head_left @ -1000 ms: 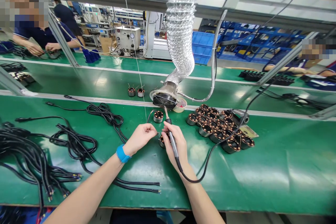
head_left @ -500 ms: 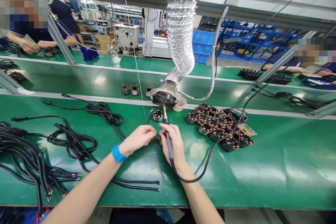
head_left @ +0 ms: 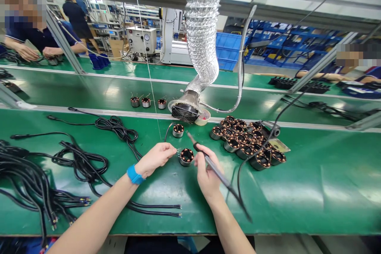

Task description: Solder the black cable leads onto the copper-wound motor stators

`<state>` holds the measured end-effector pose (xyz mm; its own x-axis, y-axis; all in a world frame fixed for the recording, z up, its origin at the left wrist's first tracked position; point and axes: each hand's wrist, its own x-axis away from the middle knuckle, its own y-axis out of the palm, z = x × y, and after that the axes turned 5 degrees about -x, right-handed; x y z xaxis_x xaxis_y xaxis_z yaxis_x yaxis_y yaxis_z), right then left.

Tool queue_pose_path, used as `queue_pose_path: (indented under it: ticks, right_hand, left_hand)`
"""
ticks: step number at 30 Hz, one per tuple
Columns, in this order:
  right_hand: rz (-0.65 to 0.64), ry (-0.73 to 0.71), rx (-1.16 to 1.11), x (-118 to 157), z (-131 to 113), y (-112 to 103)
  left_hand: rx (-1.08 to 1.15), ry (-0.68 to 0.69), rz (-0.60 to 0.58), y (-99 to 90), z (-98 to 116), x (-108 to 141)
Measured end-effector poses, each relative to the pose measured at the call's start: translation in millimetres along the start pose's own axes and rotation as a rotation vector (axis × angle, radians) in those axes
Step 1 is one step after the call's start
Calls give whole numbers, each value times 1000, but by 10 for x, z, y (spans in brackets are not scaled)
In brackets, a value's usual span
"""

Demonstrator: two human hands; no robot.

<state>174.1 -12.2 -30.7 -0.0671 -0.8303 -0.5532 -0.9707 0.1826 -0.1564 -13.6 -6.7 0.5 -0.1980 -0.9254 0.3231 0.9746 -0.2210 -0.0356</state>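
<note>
My left hand [head_left: 163, 154], with a blue band at the wrist, is closed in a pinch on thin wires [head_left: 179, 151] beside a motor stator [head_left: 186, 157]. That stator is a metal ring with copper windings, standing on the green bench. My right hand [head_left: 208, 168] is wrapped round a soldering iron [head_left: 212, 164], its tip pointing up and left, apart from the stator. A second stator [head_left: 178, 130] stands just behind, with a short black cable end beside it. What lies inside my left fingertips is hidden.
Several stators [head_left: 232, 145] are clustered at the right, by a metal holder [head_left: 272, 129]. Black cables [head_left: 80, 158] cover the left. A fume fan [head_left: 186, 113] hangs from a foil duct [head_left: 205, 27]; a small round tub [head_left: 203, 118] sits beside it. Co-workers sit across the bench.
My right hand has moved right and away from the wires, tilting the soldering iron over to the left. The stator between my hands is now uncovered. My left hand has barely moved.
</note>
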Motion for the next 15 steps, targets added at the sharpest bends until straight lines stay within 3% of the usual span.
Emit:
queue_pose_path:
  ticks: [5, 15]
  right_hand:
    - [-4, -31, 11, 106, 46, -83]
    - [-62, 9, -5, 59, -23, -34]
  left_hand:
    - [27, -3, 12, -13, -24, -24]
    - [58, -11, 44, 13, -9, -26]
